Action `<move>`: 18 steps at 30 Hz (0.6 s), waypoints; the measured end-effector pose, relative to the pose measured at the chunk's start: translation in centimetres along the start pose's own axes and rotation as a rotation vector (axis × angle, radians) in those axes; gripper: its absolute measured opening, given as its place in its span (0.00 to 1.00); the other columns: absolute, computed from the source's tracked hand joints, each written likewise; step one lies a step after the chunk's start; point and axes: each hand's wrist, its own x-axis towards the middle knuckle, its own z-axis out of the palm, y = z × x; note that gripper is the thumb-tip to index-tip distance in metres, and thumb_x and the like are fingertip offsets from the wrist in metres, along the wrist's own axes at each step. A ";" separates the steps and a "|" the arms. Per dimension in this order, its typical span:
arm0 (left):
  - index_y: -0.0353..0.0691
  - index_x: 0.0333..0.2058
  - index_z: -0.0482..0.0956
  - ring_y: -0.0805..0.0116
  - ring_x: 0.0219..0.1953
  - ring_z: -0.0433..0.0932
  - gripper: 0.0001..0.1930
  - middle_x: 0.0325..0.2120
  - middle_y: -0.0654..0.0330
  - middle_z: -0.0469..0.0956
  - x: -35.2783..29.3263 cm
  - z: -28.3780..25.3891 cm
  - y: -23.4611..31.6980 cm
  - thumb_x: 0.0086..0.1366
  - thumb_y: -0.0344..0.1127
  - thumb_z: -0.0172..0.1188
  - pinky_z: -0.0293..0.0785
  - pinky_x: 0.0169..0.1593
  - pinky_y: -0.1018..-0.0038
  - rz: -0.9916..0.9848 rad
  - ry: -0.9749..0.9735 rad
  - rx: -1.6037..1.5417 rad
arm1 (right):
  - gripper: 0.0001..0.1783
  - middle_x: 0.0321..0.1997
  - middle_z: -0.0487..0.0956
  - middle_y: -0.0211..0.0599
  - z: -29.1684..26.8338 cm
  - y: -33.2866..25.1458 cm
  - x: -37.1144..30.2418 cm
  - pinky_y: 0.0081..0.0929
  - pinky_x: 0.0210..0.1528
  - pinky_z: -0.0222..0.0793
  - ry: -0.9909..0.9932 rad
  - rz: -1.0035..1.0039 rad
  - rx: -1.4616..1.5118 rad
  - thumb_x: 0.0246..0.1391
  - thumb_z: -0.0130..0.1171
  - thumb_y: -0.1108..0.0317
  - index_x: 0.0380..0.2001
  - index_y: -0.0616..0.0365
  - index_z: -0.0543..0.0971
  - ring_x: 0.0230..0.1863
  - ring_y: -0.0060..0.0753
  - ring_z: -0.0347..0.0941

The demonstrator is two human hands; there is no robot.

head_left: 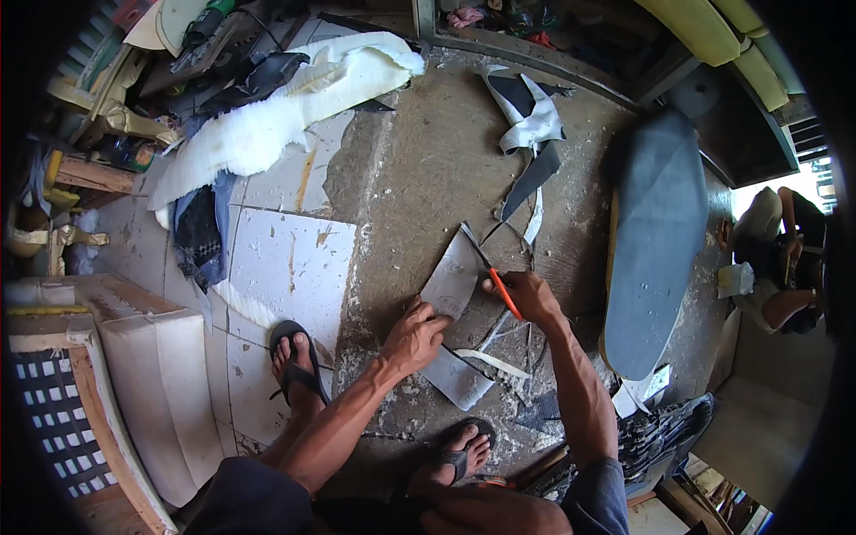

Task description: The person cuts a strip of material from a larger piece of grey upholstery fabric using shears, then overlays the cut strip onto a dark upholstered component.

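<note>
My left hand (pixel 417 336) is closed on the lower part of a grey sheet of upholstery material (pixel 450 275), holding it just above the floor or against it; I cannot tell which. Orange-handled scissors (pixel 499 283) are in my right hand (pixel 528 297), fingers wrapped round the handles. Their blades point up and left, along the sheet's right edge near its top corner. Below my left hand lies another grey piece (pixel 456 379), beside thin pale strips (pixel 493 363) on the floor.
A long dark padded cushion (pixel 655 250) lies to the right. White batting (pixel 276 120) is heaped at the far left, scraps (pixel 532 125) lie ahead. A chair frame (pixel 85 410) stands near left. Another person (pixel 776 259) sits at the far right.
</note>
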 end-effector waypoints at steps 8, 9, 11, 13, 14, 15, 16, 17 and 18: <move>0.38 0.46 0.86 0.47 0.45 0.75 0.18 0.34 0.48 0.74 -0.3 -0.4 -0.7 0.57 0.25 0.57 0.73 0.57 0.58 0.101 0.092 0.091 | 0.44 0.35 0.84 0.56 -0.2 -2.2 0.3 0.45 0.46 0.75 0.026 0.023 -0.016 0.51 0.60 0.24 0.42 0.61 0.86 0.42 0.53 0.84; 0.38 0.46 0.86 0.47 0.45 0.75 0.18 0.34 0.48 0.74 -0.3 -0.4 -0.5 0.57 0.25 0.57 0.73 0.58 0.58 0.094 0.081 0.096 | 0.44 0.34 0.84 0.56 -0.6 -2.5 0.1 0.45 0.45 0.75 0.027 0.032 -0.025 0.51 0.60 0.24 0.41 0.60 0.86 0.42 0.53 0.84; 0.38 0.45 0.86 0.46 0.45 0.75 0.18 0.35 0.48 0.75 0.0 -0.1 -0.3 0.57 0.25 0.57 0.73 0.58 0.57 0.132 0.098 0.116 | 0.43 0.33 0.84 0.56 -0.6 -1.7 -0.2 0.45 0.45 0.76 0.073 0.030 -0.046 0.51 0.61 0.24 0.41 0.60 0.86 0.41 0.55 0.84; 0.38 0.45 0.86 0.46 0.46 0.75 0.17 0.36 0.47 0.75 0.5 0.5 0.3 0.58 0.26 0.57 0.71 0.60 0.57 0.131 0.082 0.118 | 0.42 0.31 0.84 0.56 0.6 0.4 -0.1 0.46 0.44 0.75 0.164 0.005 -0.071 0.50 0.62 0.25 0.39 0.60 0.87 0.39 0.56 0.84; 0.39 0.45 0.86 0.45 0.47 0.75 0.17 0.37 0.45 0.76 0.4 0.4 0.2 0.59 0.28 0.57 0.70 0.61 0.56 0.098 0.058 0.126 | 0.41 0.30 0.83 0.56 0.9 0.6 -1.0 0.47 0.43 0.75 0.190 0.021 -0.012 0.51 0.63 0.26 0.39 0.60 0.86 0.38 0.57 0.84; 0.39 0.46 0.86 0.44 0.48 0.74 0.16 0.37 0.44 0.76 0.4 0.1 0.2 0.60 0.29 0.57 0.69 0.63 0.56 0.069 0.031 0.137 | 0.41 0.29 0.83 0.56 1.0 0.6 -2.4 0.47 0.41 0.75 0.219 0.037 0.051 0.51 0.63 0.27 0.38 0.60 0.86 0.37 0.57 0.84; 0.39 0.46 0.86 0.44 0.47 0.74 0.16 0.38 0.44 0.76 0.5 -0.1 0.3 0.60 0.30 0.56 0.69 0.62 0.56 0.037 0.018 0.142 | 0.40 0.28 0.83 0.56 1.2 0.8 -4.1 0.48 0.40 0.75 0.252 0.057 0.115 0.51 0.64 0.28 0.38 0.60 0.86 0.36 0.58 0.83; 0.39 0.46 0.86 0.44 0.47 0.75 0.16 0.38 0.44 0.77 0.8 0.0 0.9 0.60 0.30 0.56 0.70 0.60 0.56 0.010 -0.002 0.138 | 0.38 0.27 0.82 0.56 1.3 1.6 -6.8 0.48 0.37 0.74 0.316 0.051 0.170 0.51 0.66 0.30 0.37 0.61 0.86 0.34 0.59 0.83; 0.39 0.46 0.86 0.45 0.47 0.75 0.16 0.38 0.44 0.77 0.9 0.2 1.3 0.61 0.31 0.55 0.71 0.59 0.56 -0.019 -0.024 0.132 | 0.37 0.26 0.82 0.56 1.9 2.8 -9.2 0.48 0.36 0.74 0.357 0.104 0.159 0.51 0.66 0.31 0.37 0.61 0.85 0.34 0.60 0.82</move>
